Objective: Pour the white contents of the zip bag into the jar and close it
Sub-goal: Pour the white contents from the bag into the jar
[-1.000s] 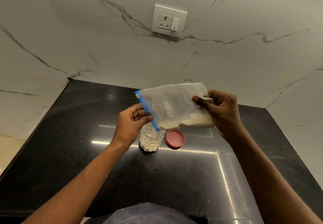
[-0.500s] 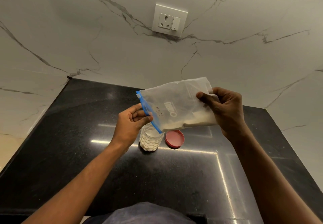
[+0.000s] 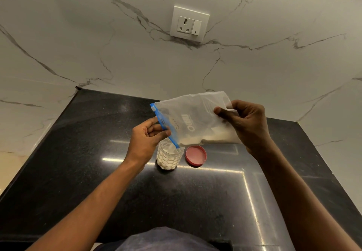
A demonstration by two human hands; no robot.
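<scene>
Translucent plastic forms the zip bag (image 3: 193, 120), which is held in the air over the black granite counter (image 3: 78, 172) with its blue zip strip (image 3: 164, 127) angled down toward the open mouth of the jar (image 3: 170, 156). Compared with a second ago, the closed end of the bag has been raised higher by the right hand (image 3: 247, 126), so the tilt toward the jar has been steepened; this is judged to mean that the pour is being continued, since white contents (image 3: 210, 138) are seen lying along the lower edge of the bag. The left hand (image 3: 146, 140) has been kept at the zip end, thumb and fingers pinched on the strip just above the jar's rim, while the right hand's fingers are clamped on the bag's far corner. The jar is seen to be mostly full of white material. One bag, one jar and one red lid (image 3: 195, 155) are counted, the lid lying flat just beside the jar, not yet fitted. One wall socket (image 3: 189, 23) is mounted on the marble-patterned wall behind.
</scene>
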